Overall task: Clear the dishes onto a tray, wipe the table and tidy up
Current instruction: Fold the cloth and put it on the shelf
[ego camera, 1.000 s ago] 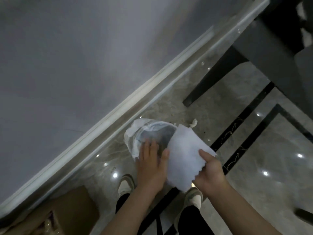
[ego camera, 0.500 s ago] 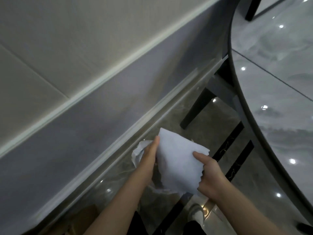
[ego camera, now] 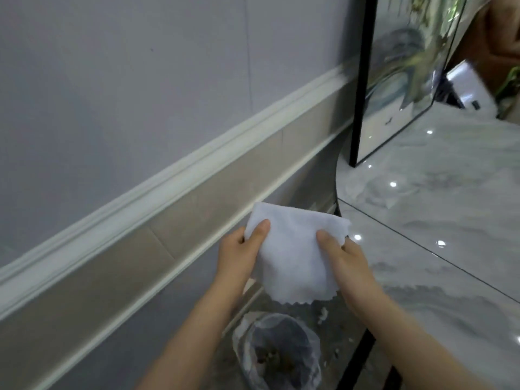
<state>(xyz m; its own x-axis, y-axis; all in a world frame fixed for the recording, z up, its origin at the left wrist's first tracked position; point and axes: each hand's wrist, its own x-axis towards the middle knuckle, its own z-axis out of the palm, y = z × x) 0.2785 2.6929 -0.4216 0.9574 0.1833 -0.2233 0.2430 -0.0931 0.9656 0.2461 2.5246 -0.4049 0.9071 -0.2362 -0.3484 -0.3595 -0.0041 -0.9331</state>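
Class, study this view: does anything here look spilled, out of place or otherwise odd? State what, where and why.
Yes. Small white scraps lie scattered on the floor beside the lined bin, not inside it. Both hands, left hand and right hand, hold the white cloth above.

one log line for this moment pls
step: wipe prep | left hand: pinches white cloth | right hand: pinches cloth | cloth: held up beside marble table | lined bin: on floor below

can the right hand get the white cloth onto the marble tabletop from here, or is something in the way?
Probably yes. The right hand pinches the white wiping cloth with the left hand, just beside the glossy marble tabletop. The nearest stretch looks bare; the black-framed glass panel stands farther back.
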